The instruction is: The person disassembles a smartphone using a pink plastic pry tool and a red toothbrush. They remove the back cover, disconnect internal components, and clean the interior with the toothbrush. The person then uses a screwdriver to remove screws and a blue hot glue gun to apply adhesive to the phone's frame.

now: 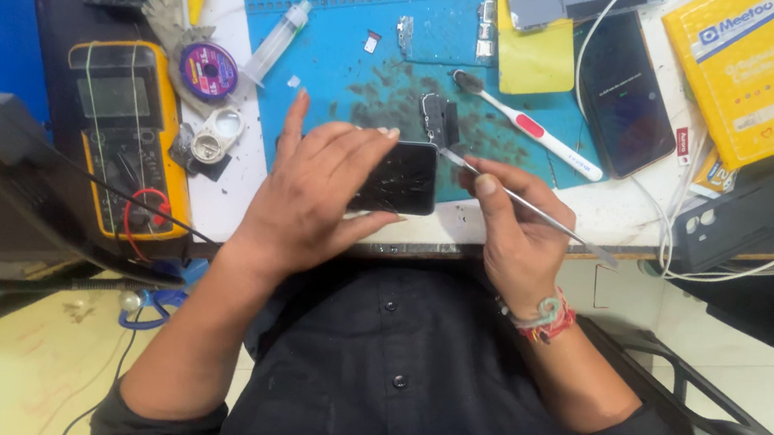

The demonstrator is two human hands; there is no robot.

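the mat (pixel 363 88) is showing bright blue with dark smudges. the multimeter (pixel 129 135) is looking yellow around a black face, the box (pixel 749 69) yellow, the toothbrush (pixel 528 127) white with red, the shirt (pixel 408 375) black, the wristband (pixel 545 318) red and pale green.

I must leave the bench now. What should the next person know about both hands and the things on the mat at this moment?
Left hand: holds the dark phone with a cracked face flat over the front edge of the blue mat, fingers spread over it.
Right hand: grips a thin metal pry tool; its tip is at the phone's right edge.
Nearby: a small metal part lies just behind the phone, a toothbrush to its right, and a yellow multimeter on the left.
Done: cannot tell if the phone is opened yet.
Left: prying at the edge looks under way; the phone still appears whole.
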